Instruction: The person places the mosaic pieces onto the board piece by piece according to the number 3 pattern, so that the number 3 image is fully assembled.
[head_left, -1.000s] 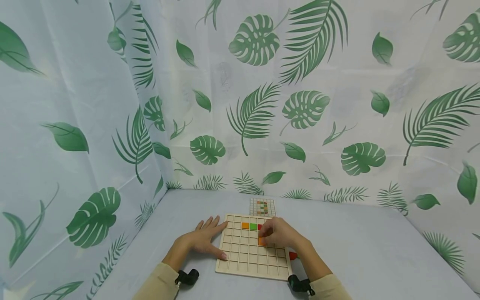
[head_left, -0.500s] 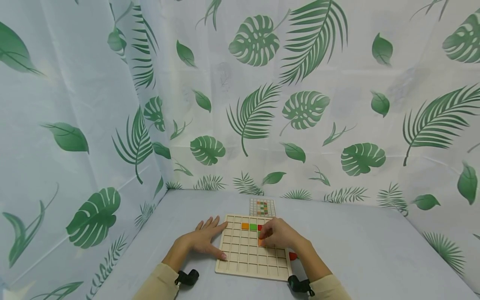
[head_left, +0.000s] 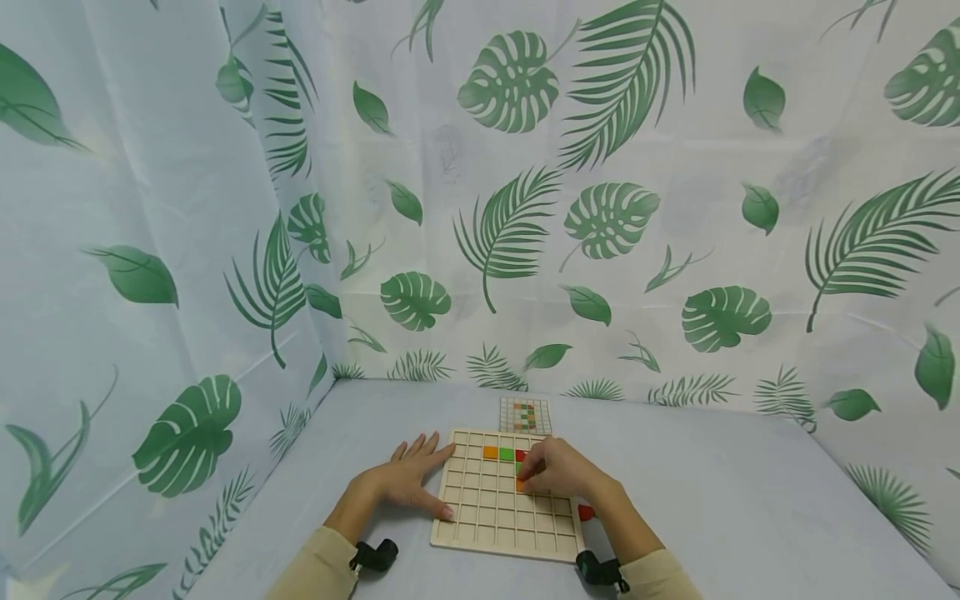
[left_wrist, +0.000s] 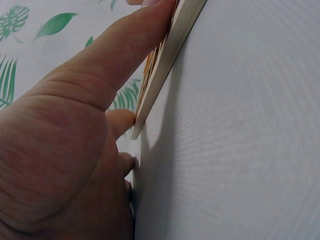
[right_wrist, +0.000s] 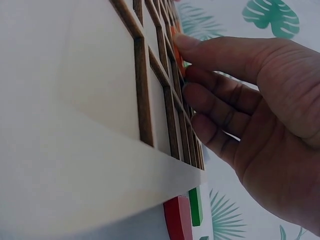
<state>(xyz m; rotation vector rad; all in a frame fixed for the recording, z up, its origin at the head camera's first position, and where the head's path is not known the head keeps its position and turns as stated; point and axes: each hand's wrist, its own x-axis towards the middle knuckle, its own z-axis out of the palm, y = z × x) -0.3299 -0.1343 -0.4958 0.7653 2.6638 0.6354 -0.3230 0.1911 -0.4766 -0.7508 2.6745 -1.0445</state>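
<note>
A wooden grid board (head_left: 495, 517) lies on the table, with orange (head_left: 491, 452), green (head_left: 507, 454) and red (head_left: 521, 456) square tiles in a row near its far side. Below the red one, a green tile (head_left: 518, 469) shows partly. My right hand (head_left: 562, 467) pinches an orange tile (head_left: 520, 485) just below that green tile; in the right wrist view the thumb lies on the orange tile (right_wrist: 176, 47) and the other fingers curl over the grid. My left hand (head_left: 408, 479) is spread at the board's left edge, thumb and index finger touching it.
A small card (head_left: 525, 414) printed with a coloured grid lies behind the board. Beside the board's right edge are loose pieces, a red one (right_wrist: 178, 217) and a green one (right_wrist: 195, 207). A leaf-patterned curtain (head_left: 480, 250) hangs behind and to the left.
The orange tile under my right fingers has shifted slightly and sits straighter below the green tile, which shows more than before. My left hand and the board have stayed put.
</note>
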